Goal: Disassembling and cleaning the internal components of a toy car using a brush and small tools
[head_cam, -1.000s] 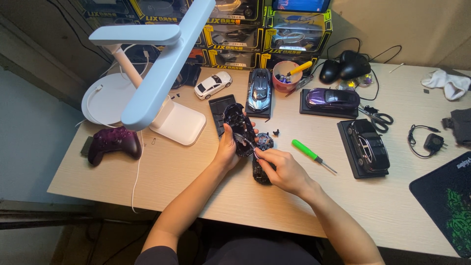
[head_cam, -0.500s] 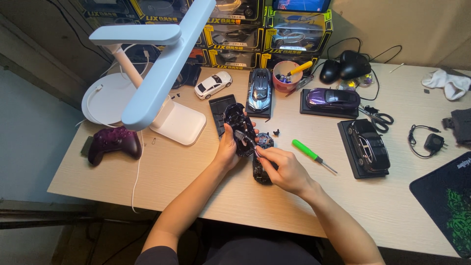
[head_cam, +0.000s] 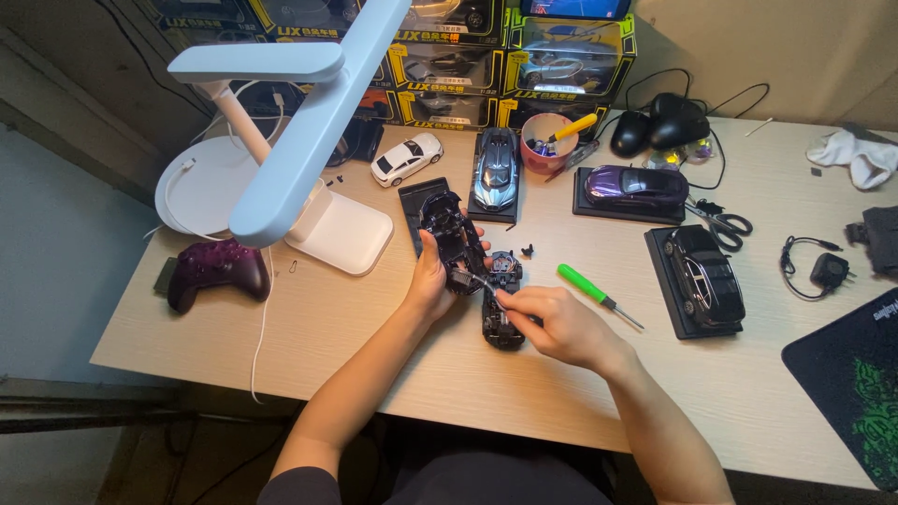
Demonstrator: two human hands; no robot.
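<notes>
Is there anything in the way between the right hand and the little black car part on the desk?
No, nothing visible. The right hand already rests against the black car chassis on the desk. The green screwdriver lies apart, off to the side.

Both hands (head_cam: 496, 295) on a dismantled black model car (head_cam: 468, 252) beside a green screwdriver (head_cam: 589, 288).

Both forearms bare, reaching up from the near edge and converging at mid-desk. Left hand (head_cam: 432, 279) raised on its wrist, fingers curled in a grip, thumb toward the centre. Right hand (head_cam: 552, 323) lower, knuckles up, palm down, fingertips (head_cam: 505, 299) pinched together and pointing left. The two hands sit just beside each other, nearly touching.
</notes>
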